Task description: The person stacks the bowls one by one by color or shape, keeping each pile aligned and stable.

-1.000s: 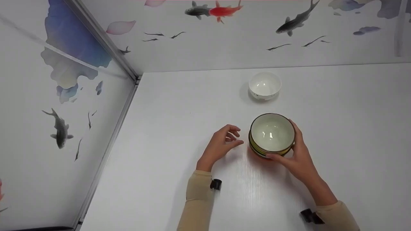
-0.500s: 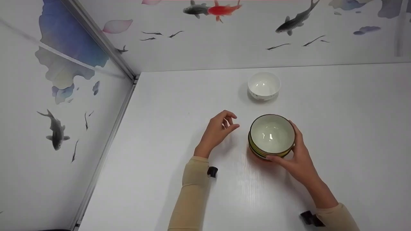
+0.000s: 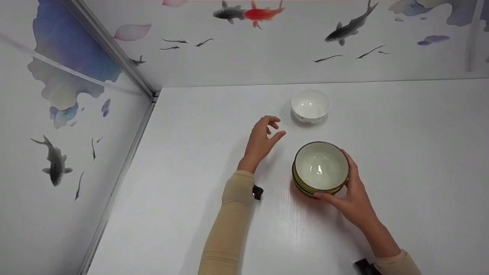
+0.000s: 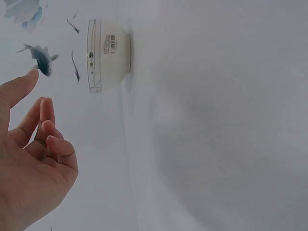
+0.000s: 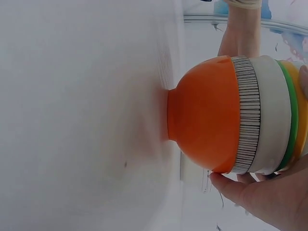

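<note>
My right hand (image 3: 357, 200) holds a stack of nested bowls (image 3: 321, 166) from the right side, thumb at the front and fingers round the far side. The top bowl is pale inside with a dark rim. In the right wrist view the lowest bowl (image 5: 207, 115) is orange with a black-lined band, and white, green and yellow edges show above it. My left hand (image 3: 261, 141) is empty, fingers loosely bent and thumb apart, just left of and nearer me than a white bowl (image 3: 311, 106). A barcode label (image 4: 110, 44) shows on that bowl's side in the left wrist view.
The white table (image 3: 183, 183) meets a back wall (image 3: 248, 57) printed with fish. On the left stands another printed panel (image 3: 23, 160), with a metal rail (image 3: 114, 46) at the corner. Black wrist cameras (image 3: 258, 192) sit on both sleeves.
My left hand has moved forward, away from me, and now is close to the white bowl. My right hand keeps its hold on the bowl stack in much the same place.
</note>
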Action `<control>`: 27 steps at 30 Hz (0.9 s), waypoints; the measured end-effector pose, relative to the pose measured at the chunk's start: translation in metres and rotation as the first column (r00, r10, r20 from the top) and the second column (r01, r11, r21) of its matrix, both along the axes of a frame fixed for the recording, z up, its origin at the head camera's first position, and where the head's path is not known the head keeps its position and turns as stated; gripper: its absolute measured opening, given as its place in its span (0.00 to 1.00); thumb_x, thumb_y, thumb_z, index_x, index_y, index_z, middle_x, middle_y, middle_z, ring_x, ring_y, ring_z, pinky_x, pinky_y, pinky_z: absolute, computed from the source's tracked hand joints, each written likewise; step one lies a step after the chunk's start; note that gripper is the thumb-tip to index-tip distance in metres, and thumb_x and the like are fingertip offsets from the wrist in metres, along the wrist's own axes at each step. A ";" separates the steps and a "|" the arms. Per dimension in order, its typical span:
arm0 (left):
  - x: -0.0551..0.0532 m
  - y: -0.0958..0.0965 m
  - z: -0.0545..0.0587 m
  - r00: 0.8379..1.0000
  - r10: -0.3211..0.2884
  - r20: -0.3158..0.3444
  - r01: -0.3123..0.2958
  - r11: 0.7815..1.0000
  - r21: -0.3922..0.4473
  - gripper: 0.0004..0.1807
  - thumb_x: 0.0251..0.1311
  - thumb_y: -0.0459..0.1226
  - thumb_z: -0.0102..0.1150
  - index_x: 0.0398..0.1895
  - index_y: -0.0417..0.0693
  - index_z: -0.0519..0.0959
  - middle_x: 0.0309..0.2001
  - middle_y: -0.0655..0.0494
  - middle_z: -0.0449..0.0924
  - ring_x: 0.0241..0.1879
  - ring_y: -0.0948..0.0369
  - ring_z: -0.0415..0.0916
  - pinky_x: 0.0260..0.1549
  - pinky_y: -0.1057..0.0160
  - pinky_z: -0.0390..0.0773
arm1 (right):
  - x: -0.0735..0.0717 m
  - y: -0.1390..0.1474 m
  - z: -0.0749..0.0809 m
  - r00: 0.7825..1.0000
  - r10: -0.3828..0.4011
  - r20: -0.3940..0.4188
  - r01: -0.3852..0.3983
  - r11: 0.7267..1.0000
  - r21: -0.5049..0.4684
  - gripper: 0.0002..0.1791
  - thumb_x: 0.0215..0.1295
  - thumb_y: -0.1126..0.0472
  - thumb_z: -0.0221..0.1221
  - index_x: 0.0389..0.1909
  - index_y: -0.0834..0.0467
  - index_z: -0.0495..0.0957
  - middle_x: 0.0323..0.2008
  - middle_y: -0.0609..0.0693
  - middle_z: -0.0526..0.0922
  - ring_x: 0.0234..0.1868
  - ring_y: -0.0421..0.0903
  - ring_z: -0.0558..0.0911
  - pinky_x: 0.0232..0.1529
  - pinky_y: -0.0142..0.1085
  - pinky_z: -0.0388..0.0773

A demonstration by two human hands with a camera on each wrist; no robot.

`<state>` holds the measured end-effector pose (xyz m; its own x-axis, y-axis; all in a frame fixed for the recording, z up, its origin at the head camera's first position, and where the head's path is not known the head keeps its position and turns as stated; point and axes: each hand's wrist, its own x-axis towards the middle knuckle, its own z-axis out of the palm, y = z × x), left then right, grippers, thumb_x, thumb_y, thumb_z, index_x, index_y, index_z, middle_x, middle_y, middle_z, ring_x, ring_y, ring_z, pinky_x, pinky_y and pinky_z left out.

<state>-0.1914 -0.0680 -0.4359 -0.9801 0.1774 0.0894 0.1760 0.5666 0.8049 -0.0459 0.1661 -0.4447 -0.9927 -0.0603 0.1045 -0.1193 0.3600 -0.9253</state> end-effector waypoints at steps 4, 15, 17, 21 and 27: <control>-0.007 0.010 -0.003 1.000 0.024 0.018 -0.024 1.000 0.019 0.26 0.64 0.41 0.65 0.63 0.47 0.71 0.58 0.52 0.76 0.57 0.54 0.74 0.56 0.62 0.77 | 0.008 -0.002 0.003 1.000 -0.007 0.000 0.007 1.000 0.001 0.66 0.46 0.59 0.78 0.80 0.47 0.43 0.78 0.50 0.53 0.75 0.54 0.59 0.67 0.69 0.62; -0.014 0.019 -0.010 0.989 0.014 0.147 -0.021 0.999 0.044 0.43 0.61 0.41 0.68 0.77 0.52 0.57 0.76 0.54 0.59 0.73 0.57 0.62 0.69 0.62 0.70 | 0.030 -0.008 0.015 1.000 -0.001 0.004 0.001 1.000 0.011 0.68 0.43 0.59 0.80 0.80 0.44 0.44 0.77 0.45 0.55 0.75 0.44 0.61 0.70 0.25 0.63; -0.016 0.021 -0.011 0.987 0.006 0.159 -0.015 0.998 0.056 0.47 0.60 0.41 0.70 0.78 0.52 0.54 0.77 0.53 0.57 0.74 0.57 0.60 0.70 0.61 0.68 | 0.034 -0.008 0.017 1.000 -0.003 -0.001 0.003 1.000 0.015 0.68 0.43 0.59 0.80 0.80 0.41 0.44 0.77 0.45 0.55 0.74 0.43 0.61 0.63 0.13 0.58; -0.019 0.027 -0.010 0.985 0.004 0.174 -0.014 0.998 0.058 0.56 0.55 0.44 0.73 0.81 0.52 0.46 0.79 0.54 0.52 0.76 0.57 0.57 0.73 0.61 0.64 | 0.041 -0.008 0.023 1.000 -0.006 0.003 0.005 1.000 0.027 0.69 0.42 0.58 0.81 0.80 0.42 0.44 0.77 0.45 0.55 0.74 0.44 0.61 0.63 0.12 0.58; -0.022 0.037 -0.004 0.985 -0.009 0.174 0.002 0.999 0.042 0.69 0.48 0.48 0.78 0.81 0.51 0.34 0.81 0.54 0.44 0.78 0.57 0.52 0.75 0.60 0.59 | 0.049 -0.008 0.031 1.000 -0.005 0.008 0.005 1.000 0.028 0.69 0.41 0.59 0.81 0.80 0.44 0.44 0.77 0.45 0.55 0.74 0.46 0.60 0.63 0.12 0.58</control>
